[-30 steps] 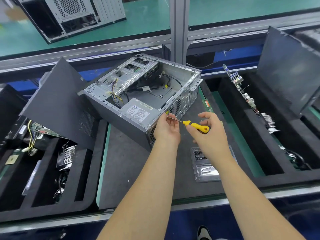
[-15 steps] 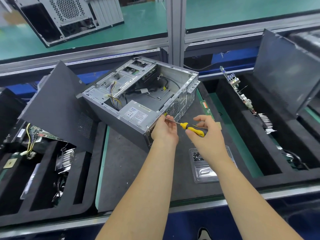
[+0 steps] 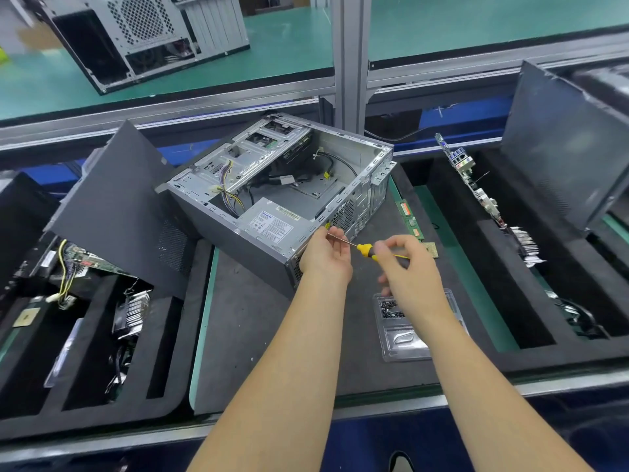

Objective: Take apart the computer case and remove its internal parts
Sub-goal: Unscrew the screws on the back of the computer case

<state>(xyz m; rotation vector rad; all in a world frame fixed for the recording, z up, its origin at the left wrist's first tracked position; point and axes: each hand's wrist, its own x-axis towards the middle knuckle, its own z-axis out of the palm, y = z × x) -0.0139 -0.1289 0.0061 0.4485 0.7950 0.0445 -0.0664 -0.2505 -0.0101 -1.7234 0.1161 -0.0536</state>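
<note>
Head view of a teardown desk [image 3: 258, 335]. The open case [image 3: 279, 199] lies on its side at the centre of the dark mat, its open face up and its rear panel turned toward the person. Inside it, the power supply [image 3: 272, 226] sits in the near corner, with a bundle of coloured wires [image 3: 228, 192] beside it and black cables on the case floor. The left hand [image 3: 325, 255] rests against the rear edge of the case by the power supply, fingers curled round the shaft of a screwdriver [image 3: 366, 250] near its tip. The right hand [image 3: 406, 267] grips the yellow handle, fingers wrapped round it. The tool lies almost level, its tip at the case's rear edge. A clear tray [image 3: 405, 338] with small dark screws lies on the mat under the right forearm. A memory stick [image 3: 410, 219] lies just right of the case. A side panel [image 3: 115, 212] leans on the left foam bin [image 3: 85, 386]; a second panel [image 3: 561, 148] stands in the right bin [image 3: 476, 284], along with a motherboard [image 3: 473, 178] on edge. Another case [image 3: 146, 32] stands on the far green desk.
</note>
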